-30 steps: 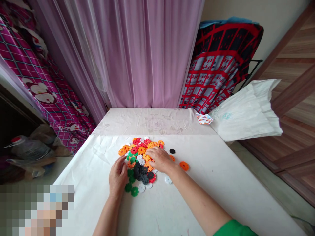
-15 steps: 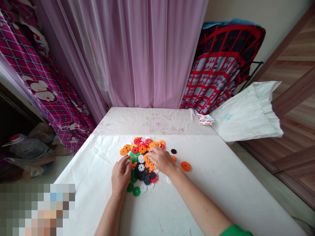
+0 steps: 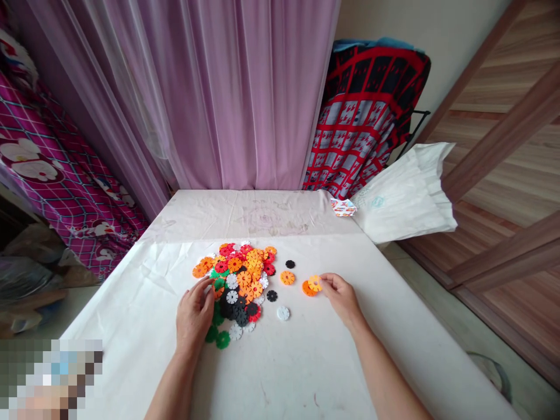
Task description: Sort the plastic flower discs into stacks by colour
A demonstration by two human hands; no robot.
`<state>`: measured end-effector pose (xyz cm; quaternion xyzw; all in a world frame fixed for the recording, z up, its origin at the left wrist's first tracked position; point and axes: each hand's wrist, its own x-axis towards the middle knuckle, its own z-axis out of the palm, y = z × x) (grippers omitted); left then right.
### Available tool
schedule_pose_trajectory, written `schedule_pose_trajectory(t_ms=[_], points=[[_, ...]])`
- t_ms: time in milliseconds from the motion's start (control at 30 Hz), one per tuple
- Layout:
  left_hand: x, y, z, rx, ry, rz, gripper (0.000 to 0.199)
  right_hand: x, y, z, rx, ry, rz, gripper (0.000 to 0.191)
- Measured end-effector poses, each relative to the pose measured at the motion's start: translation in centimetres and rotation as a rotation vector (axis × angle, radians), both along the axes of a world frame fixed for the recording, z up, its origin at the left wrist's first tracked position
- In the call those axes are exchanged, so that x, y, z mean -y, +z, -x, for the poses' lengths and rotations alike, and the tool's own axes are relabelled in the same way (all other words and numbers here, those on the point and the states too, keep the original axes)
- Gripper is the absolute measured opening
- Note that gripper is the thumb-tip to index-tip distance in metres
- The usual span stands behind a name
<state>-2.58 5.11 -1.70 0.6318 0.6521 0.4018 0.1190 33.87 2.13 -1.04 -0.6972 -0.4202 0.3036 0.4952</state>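
A heap of notched plastic discs [image 3: 245, 277] in orange, red, green, black and white lies on the white-covered table. My right hand [image 3: 340, 296] pinches a yellow-orange disc [image 3: 314, 283] at its edge, over a darker orange disc [image 3: 308, 289] right of the heap. At the heap's left edge is my left hand [image 3: 195, 309], fingers curled together; whatever its fingertips hold is hard to make out. Between the heap and my right hand lie an orange disc [image 3: 287, 277], two black discs [image 3: 290, 264] [image 3: 272, 296] and a white disc [image 3: 283, 313].
A small patterned paper box [image 3: 343, 207] sits at the table's back right corner, beside a white bag [image 3: 406, 198]. Purple curtains [image 3: 245, 105] hang behind the table [image 3: 315, 361]. A red and black cloth [image 3: 363, 116] is draped at the back right.
My right hand has moved right from the heap with a yellow-orange disc. My left hand stays by the heap. The view has turned a little to the right.
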Motion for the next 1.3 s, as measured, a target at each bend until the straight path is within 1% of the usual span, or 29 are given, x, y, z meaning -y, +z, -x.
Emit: schedule_pose_trajectory(t_ms=[133,300,400,533,600,700,767,833,933,1100,1200,1300], points=[[0.0,0.1,0.1,0.000,-0.007,-0.003,0.036,-0.1,0.1,0.9,0.062,0.043,0.027,0.037],[-0.1,0.0,0.2,-0.012,-0.003,0.001,0.037,-0.1,-0.3,0.7,0.183,0.094,0.065,0.036],[-0.1,0.0,0.1,-0.016,0.001,0.002,0.036,0.0,-0.4,0.4,0.272,0.087,0.091,0.033],[0.0,0.0,0.1,-0.020,0.001,0.005,0.036,0.4,0.3,0.6,0.424,0.074,0.098,0.031],[0.0,0.0,0.1,-0.022,-0.003,0.016,0.037,0.7,0.6,0.8,0.504,0.130,0.047,0.033],[0.0,0.1,0.2,-0.022,-0.010,0.024,0.037,1.1,0.9,1.2,0.615,0.257,-0.017,0.040],[0.0,0.0,0.2,-0.018,-0.006,0.023,0.036,1.2,0.9,1.3,0.682,0.313,-0.011,0.044],[0.0,0.0,0.1,-0.012,-0.004,0.034,0.035,1.1,0.9,1.4,0.740,0.340,0.010,0.044],[0.1,-0.1,0.1,-0.010,0.000,0.051,0.035,1.0,1.1,1.5,0.804,0.351,0.035,0.044],[0.1,-0.1,0.1,-0.017,-0.003,0.036,0.034,0.8,1.5,1.6,0.861,0.358,0.083,0.044],[0.0,-0.3,0.0,-0.016,-0.010,0.027,0.034,0.5,1.1,1.5,0.869,0.341,0.096,0.044],[0.0,-0.3,0.0,-0.022,-0.011,0.022,0.034,-0.1,0.8,1.7,0.839,0.310,0.076,0.046]])
